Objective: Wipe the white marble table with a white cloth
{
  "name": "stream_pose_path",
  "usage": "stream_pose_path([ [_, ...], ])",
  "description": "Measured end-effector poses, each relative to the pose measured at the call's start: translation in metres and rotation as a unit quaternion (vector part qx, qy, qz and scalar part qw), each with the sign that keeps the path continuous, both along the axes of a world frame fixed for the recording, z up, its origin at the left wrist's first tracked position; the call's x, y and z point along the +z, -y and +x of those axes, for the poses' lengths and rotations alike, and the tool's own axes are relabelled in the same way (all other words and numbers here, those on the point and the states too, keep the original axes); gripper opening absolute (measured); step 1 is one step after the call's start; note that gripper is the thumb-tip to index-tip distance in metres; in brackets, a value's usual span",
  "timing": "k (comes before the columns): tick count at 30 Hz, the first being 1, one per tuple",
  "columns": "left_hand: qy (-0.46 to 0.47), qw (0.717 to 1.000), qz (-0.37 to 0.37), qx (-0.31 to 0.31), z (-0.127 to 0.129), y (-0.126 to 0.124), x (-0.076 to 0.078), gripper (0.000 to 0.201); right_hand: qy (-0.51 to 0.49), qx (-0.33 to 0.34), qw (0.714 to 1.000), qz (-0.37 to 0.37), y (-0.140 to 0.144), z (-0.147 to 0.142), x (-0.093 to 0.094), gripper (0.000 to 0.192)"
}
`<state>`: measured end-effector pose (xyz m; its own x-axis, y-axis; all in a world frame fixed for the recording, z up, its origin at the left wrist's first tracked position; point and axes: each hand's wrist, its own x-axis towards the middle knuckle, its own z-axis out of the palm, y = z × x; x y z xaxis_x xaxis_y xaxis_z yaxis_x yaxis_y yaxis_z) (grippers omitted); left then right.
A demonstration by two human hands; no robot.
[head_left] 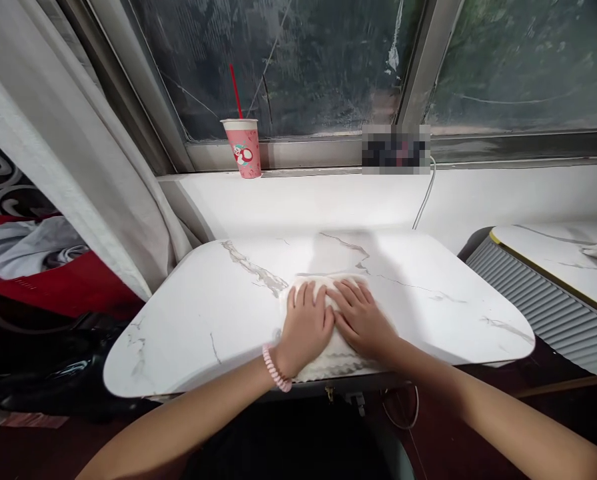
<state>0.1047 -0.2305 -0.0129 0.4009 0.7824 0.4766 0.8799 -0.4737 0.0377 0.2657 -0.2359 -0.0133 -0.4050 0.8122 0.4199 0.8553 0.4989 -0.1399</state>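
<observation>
A fluffy white cloth [339, 350] with a wavy edge lies bunched on the white marble-patterned table [178, 320], near its front edge. My left hand [306, 327] rests flat on the cloth's left part, fingers stretched out; a pink coiled band [277, 369] circles that wrist. Palm down on the cloth's right part is my right hand [362, 321], its fingers also extended. The two hands meet at the thumbs. Much of the cloth is hidden beneath them.
A pink paper cup [246, 150] with a red straw stands on the window ledge. A cable [424, 200] runs down from a blurred-out object. A red basket [98, 283] holding clothes sits left by the curtain [73, 147]. Another table [553, 250] with ribbed sides stands right.
</observation>
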Motion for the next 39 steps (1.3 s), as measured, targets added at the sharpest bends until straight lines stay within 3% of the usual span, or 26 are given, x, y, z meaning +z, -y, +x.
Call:
stream_pose_path([
  [4,0.001,0.999,-0.019,-0.042,0.021,0.002,0.0,0.041,0.006,-0.056,0.998,-0.009,0.019,0.017,0.0,0.049],
  [7,-0.001,0.998,-0.039,-0.056,0.032,-0.015,0.001,0.04,0.014,-0.082,0.996,-0.013,0.008,0.023,-0.001,0.05],
  [10,0.007,0.997,-0.056,-0.05,0.042,-0.044,0.002,0.039,0.017,-0.091,0.996,-0.018,-0.023,0.031,-0.001,0.05],
  [18,0.066,0.995,-0.08,0.011,0.073,-0.149,0.007,0.034,-0.014,-0.076,0.995,-0.064,-0.143,0.053,0.006,0.046],
  [25,0.066,0.992,-0.105,-0.006,0.084,-0.206,0.011,0.033,-0.052,-0.122,0.988,-0.081,-0.191,0.056,0.009,0.045],
  [32,0.031,0.995,-0.094,-0.022,0.092,-0.216,0.012,0.036,-0.042,-0.158,0.983,-0.082,-0.191,0.06,0.004,0.047],
  [39,0.017,0.991,-0.103,-0.079,0.093,-0.188,0.012,0.038,-0.007,-0.199,0.976,-0.091,-0.146,0.06,0.004,0.05],
])
